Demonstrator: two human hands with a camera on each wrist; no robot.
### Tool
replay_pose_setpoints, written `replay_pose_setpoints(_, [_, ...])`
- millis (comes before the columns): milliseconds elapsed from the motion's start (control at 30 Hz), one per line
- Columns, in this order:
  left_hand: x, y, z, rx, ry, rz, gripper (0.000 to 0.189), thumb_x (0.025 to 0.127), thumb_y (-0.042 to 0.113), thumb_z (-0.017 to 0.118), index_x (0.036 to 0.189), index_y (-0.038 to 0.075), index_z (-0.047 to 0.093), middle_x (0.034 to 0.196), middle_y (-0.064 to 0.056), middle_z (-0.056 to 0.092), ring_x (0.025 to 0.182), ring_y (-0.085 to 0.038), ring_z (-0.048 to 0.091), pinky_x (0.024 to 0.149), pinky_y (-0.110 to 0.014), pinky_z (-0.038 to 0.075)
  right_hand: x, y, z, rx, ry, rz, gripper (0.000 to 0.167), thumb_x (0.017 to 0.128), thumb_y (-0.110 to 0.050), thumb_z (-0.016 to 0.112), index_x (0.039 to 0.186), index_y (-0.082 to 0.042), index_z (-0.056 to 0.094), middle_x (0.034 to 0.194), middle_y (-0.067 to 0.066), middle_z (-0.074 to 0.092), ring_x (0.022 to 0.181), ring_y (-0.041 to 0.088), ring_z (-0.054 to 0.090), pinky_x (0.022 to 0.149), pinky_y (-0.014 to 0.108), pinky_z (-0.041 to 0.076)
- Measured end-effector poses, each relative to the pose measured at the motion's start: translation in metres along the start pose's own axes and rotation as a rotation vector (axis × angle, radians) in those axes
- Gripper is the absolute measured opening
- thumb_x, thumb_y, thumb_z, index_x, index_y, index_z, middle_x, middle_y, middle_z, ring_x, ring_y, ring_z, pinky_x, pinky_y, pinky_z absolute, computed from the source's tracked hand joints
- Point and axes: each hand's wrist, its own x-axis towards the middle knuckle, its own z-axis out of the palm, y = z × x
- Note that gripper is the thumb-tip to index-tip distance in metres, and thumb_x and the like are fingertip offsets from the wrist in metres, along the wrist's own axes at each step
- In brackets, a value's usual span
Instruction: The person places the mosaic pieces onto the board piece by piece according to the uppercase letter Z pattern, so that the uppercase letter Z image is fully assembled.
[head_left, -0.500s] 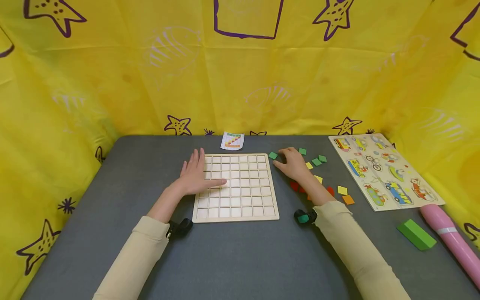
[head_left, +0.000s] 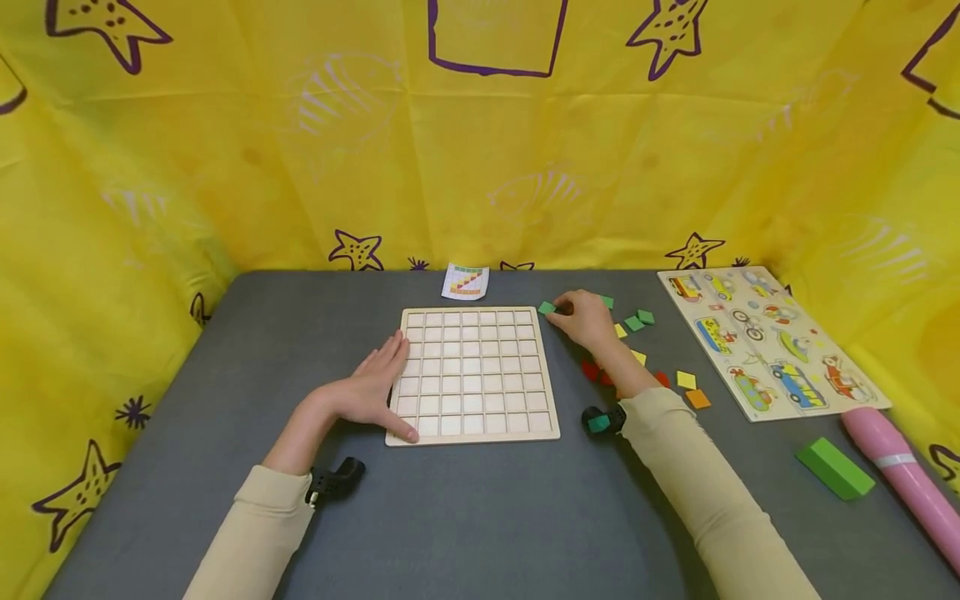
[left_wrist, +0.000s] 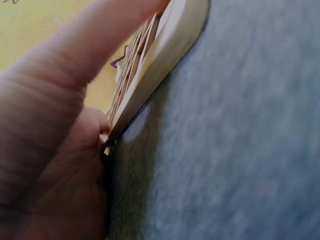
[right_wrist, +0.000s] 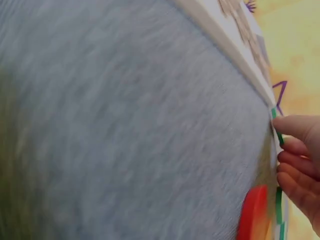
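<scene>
A light wooden grid board lies on the table in the head view. Along its left edge rests my left hand, fingers stretched out and thumb over the near left corner. The left wrist view has the thumb over the board's rim. Past the board's far right corner, my right hand pinches a small green tile between thumb and fingers. Another green tile lies right at its fingertips, beside the board. Red tiles lie below the right hand, partly hidden by the wrist.
More green tiles, yellow tiles and an orange tile are scattered on the right. A printed pattern card lies behind the board. Farther right are a picture puzzle board, a green block and a pink stick-like object.
My left hand has slid back toward me, its thumb moving from the middle squares to the near left corner. The right hand's fingertips have closed together on a green tile.
</scene>
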Motion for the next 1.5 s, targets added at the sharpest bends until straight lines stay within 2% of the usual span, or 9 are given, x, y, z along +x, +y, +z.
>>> replay_pose_setpoints(167, [0.003, 0.002, 0.003, 0.023, -0.002, 0.004, 0.144, 0.064, 0.065, 0.081, 0.151, -0.007, -0.008, 0.158, -0.024, -0.018, 0.146, -0.037, -0.014, 0.114, -0.056, 0.001, 0.004, -0.022, 0.002, 0.126, 0.001, -0.002, 0.034, 0.091, -0.028, 0.071, 0.109, 0.000, 0.070, 0.104, 0.016, 0.070, 0.096, 0.030, 0.064, 0.085, 0.044, 0.050])
replay_pose_setpoints(300, [0.003, 0.003, 0.005, 0.048, 0.010, -0.012, 0.143, 0.065, 0.066, 0.079, 0.152, -0.006, -0.007, 0.158, -0.023, -0.017, 0.146, -0.036, -0.013, 0.114, -0.055, 0.001, 0.012, -0.057, 0.013, 0.180, -0.066, -0.053, 0.031, 0.091, -0.028, 0.071, 0.109, -0.003, 0.071, 0.104, 0.012, 0.070, 0.097, 0.027, 0.063, 0.086, 0.042, 0.048])
replay_pose_setpoints(533, [0.001, 0.006, 0.008, 0.072, 0.032, -0.019, 0.141, 0.064, 0.070, 0.077, 0.154, -0.003, -0.004, 0.159, -0.022, -0.015, 0.146, -0.036, -0.013, 0.114, -0.055, -0.001, 0.025, -0.109, 0.049, 0.123, -0.176, -0.171, 0.029, 0.089, -0.028, 0.073, 0.108, -0.006, 0.074, 0.102, 0.008, 0.070, 0.093, 0.022, 0.061, 0.082, 0.035, 0.048])
replay_pose_setpoints(733, [0.001, 0.008, 0.007, 0.066, 0.033, -0.017, 0.139, 0.066, 0.067, 0.078, 0.154, -0.003, -0.003, 0.160, -0.021, -0.014, 0.147, -0.034, -0.012, 0.114, -0.054, -0.001, 0.030, -0.121, 0.074, 0.080, -0.167, -0.248, 0.026, 0.091, -0.022, 0.071, 0.112, -0.008, 0.074, 0.106, 0.008, 0.070, 0.097, 0.023, 0.061, 0.086, 0.034, 0.048])
replay_pose_setpoints(900, [0.001, 0.008, 0.006, 0.046, 0.031, -0.026, 0.135, 0.069, 0.065, 0.078, 0.154, -0.003, -0.003, 0.160, -0.020, -0.015, 0.147, -0.032, -0.013, 0.114, -0.053, -0.003, 0.027, -0.121, 0.077, 0.074, -0.174, -0.297, 0.028, 0.094, -0.019, 0.066, 0.119, -0.007, 0.071, 0.116, 0.012, 0.066, 0.108, 0.028, 0.057, 0.094, 0.039, 0.045])
replay_pose_setpoints(1067, [0.003, 0.006, 0.006, 0.012, 0.044, -0.054, 0.135, 0.071, 0.064, 0.077, 0.153, -0.003, -0.006, 0.160, -0.020, -0.015, 0.147, -0.032, -0.014, 0.115, -0.052, -0.004, 0.021, -0.116, 0.069, 0.082, -0.217, -0.343, 0.036, 0.101, -0.015, 0.052, 0.134, -0.002, 0.059, 0.131, 0.020, 0.055, 0.123, 0.035, 0.047, 0.104, 0.046, 0.036])
replay_pose_setpoints(1167, [0.005, 0.005, 0.007, -0.008, 0.060, -0.069, 0.136, 0.070, 0.064, 0.077, 0.153, -0.004, -0.007, 0.160, -0.021, -0.014, 0.147, -0.032, -0.014, 0.116, -0.051, -0.003, 0.017, -0.106, 0.056, 0.122, -0.190, -0.286, 0.033, 0.101, -0.011, 0.048, 0.130, -0.002, 0.062, 0.129, 0.018, 0.056, 0.118, 0.033, 0.051, 0.098, 0.045, 0.041])
replay_pose_setpoints(1333, [0.005, 0.005, 0.008, -0.004, 0.079, -0.076, 0.132, 0.073, 0.064, 0.074, 0.153, -0.004, -0.006, 0.160, -0.020, -0.011, 0.147, -0.033, -0.012, 0.116, -0.052, -0.002, 0.010, -0.068, 0.020, 0.093, -0.081, -0.178, 0.021, 0.098, -0.012, 0.056, 0.106, -0.004, 0.074, 0.102, 0.013, 0.067, 0.090, 0.027, 0.060, 0.078, 0.041, 0.048])
replay_pose_setpoints(1500, [0.004, 0.006, 0.008, -0.021, 0.105, -0.072, 0.128, 0.075, 0.062, 0.074, 0.153, -0.004, -0.002, 0.161, -0.020, -0.008, 0.148, -0.033, -0.009, 0.115, -0.053, -0.001, 0.002, -0.016, -0.020, -0.020, -0.057, -0.009, 0.022, 0.093, -0.020, 0.065, 0.105, -0.003, 0.071, 0.102, 0.015, 0.068, 0.092, 0.032, 0.062, 0.080, 0.046, 0.048])
